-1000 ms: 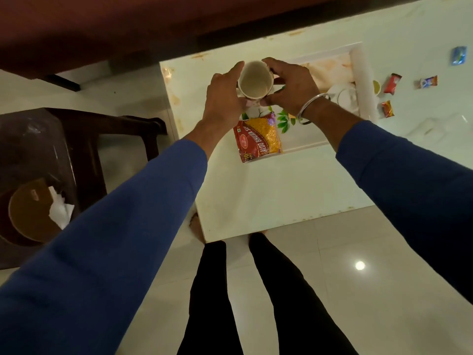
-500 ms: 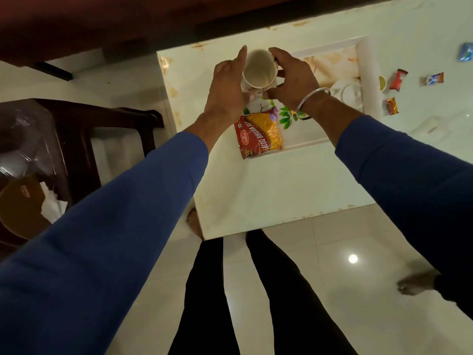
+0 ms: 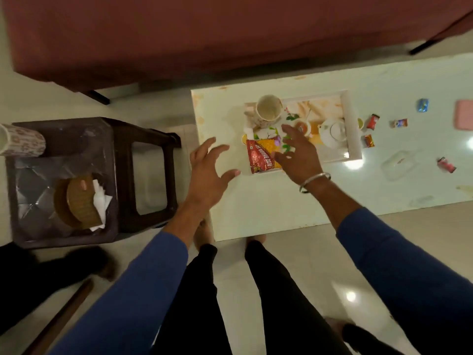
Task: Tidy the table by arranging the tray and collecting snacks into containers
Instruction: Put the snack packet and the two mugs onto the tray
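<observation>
A white printed tray (image 3: 354, 129) lies on the pale table (image 3: 281, 201). A floral cup (image 3: 267, 111) stands upright in the tray's far left corner. A red and yellow snack packet (image 3: 259, 156) lies on the tray's near left part. My right hand (image 3: 298, 152) hovers open over the packet's right end, a steel bangle on the wrist. My left hand (image 3: 208, 167) is open above the table's left edge, holding nothing. Several small wrapped sweets, one red (image 3: 372, 121), lie right of the tray, near a clear lid (image 3: 398, 163) and a pink container (image 3: 464, 117).
A dark plastic stool (image 3: 146, 172) stands left of the table. Beside it a lined bin (image 3: 58, 185) holds a brown paper plate and tissue. A second floral cup (image 3: 21, 140) lies at the far left. A maroon sofa (image 3: 204, 34) runs behind the table.
Both hands have let go of the cup, which now stands in the tray's far left corner. They have drawn back toward me, fingers spread. The camera view has shifted left.
</observation>
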